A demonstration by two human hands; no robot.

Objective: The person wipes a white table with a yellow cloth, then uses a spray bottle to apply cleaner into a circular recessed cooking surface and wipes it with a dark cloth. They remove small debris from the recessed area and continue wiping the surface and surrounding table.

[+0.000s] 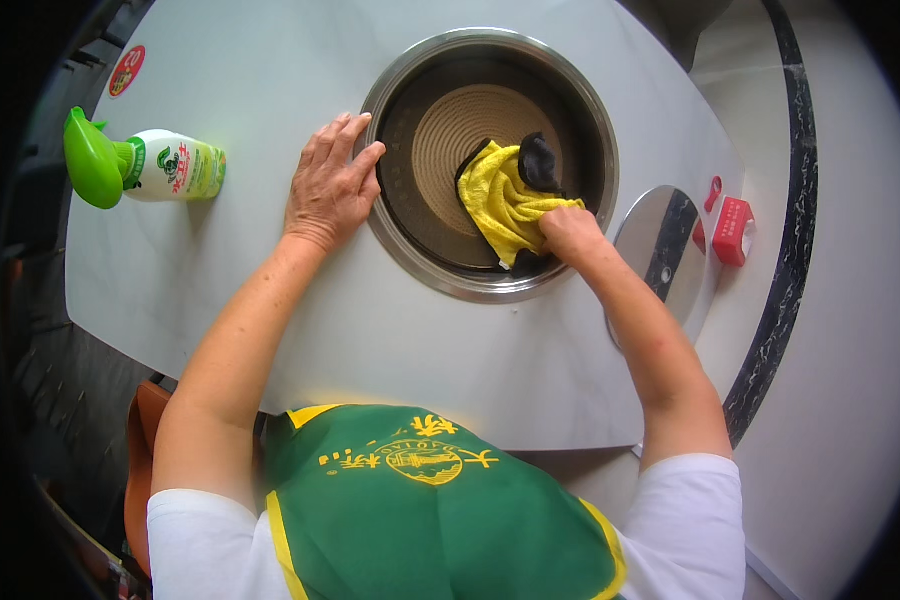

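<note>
A round recess with a metal rim [487, 294] is set into the white tabletop [390, 360]; a beige ribbed disc [442, 142] shows at its bottom. My right hand [572, 234] grips a yellow cloth with black edging [499, 191] inside the recess, near its lower right side. Part of the cloth is bunched and folded over. My left hand [335, 178] lies on the tabletop at the left of the recess, fingers apart, the fingertips touching the rim. The fingers of my right hand are partly hidden.
A spray bottle with a green head [176, 166] lies at the left. Right of the recess is a round shiny metal lid [656, 255], partly behind my right forearm. A red box [733, 231] and a small red object [713, 194] are near the right edge. An orange chair [144, 450] stands lower left.
</note>
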